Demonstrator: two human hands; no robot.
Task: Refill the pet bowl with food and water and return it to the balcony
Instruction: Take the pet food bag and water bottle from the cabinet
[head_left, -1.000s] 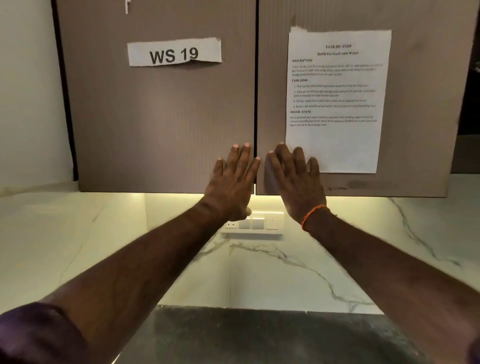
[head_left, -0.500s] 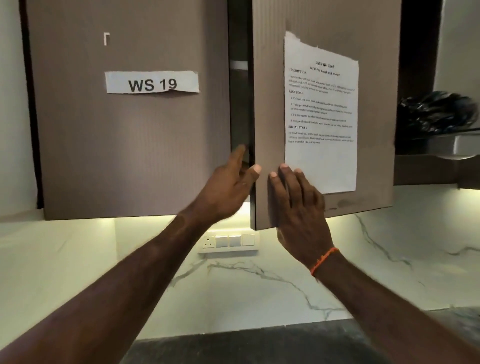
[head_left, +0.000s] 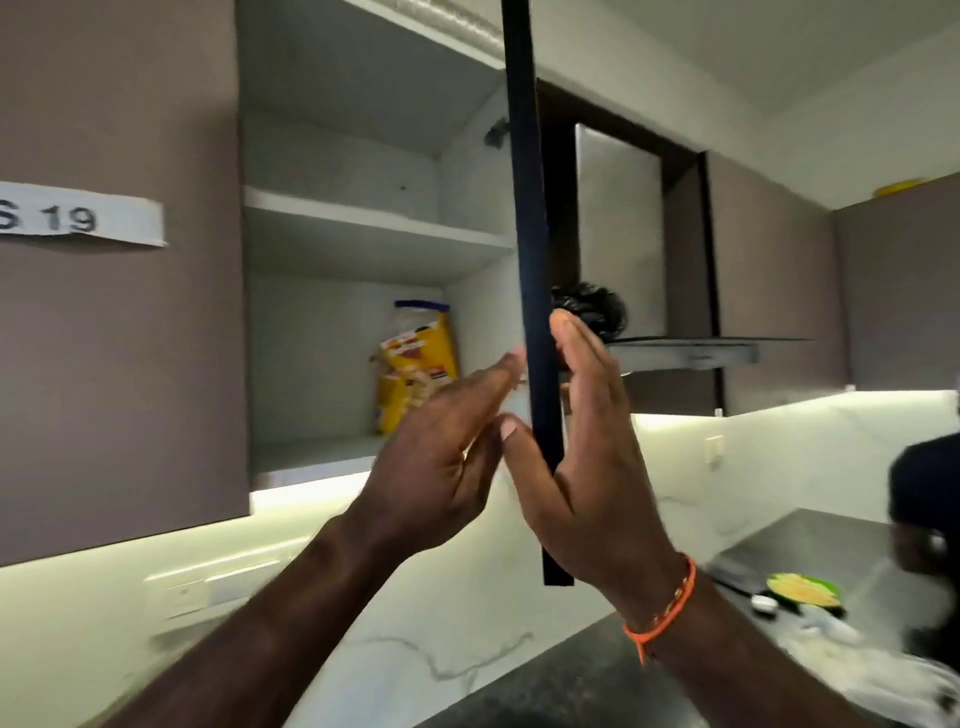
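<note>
The right cabinet door (head_left: 527, 208) stands swung out and is seen edge-on. My right hand (head_left: 587, 467) holds its lower edge, thumb on the inner side and straight fingers flat on the outer face. My left hand (head_left: 441, 467) is open, its straight fingertips touching the door's inner side. Inside the cabinet, a yellow pet food bag (head_left: 415, 374) stands on the lower shelf at the right. The upper shelf (head_left: 374, 218) looks bare. No pet bowl is in view.
The left cabinet door (head_left: 119, 338) with a paper label stays closed. A range hood (head_left: 685, 351) with a black bag (head_left: 597, 312) on it sits behind the door. Another person (head_left: 924, 519) is at the far right, near a green and yellow item (head_left: 802, 590) on the dark counter (head_left: 571, 686).
The right door has swung from closed to fully open, showing the shelves and the food bag. Both hands followed its edge, and my view turned right.
</note>
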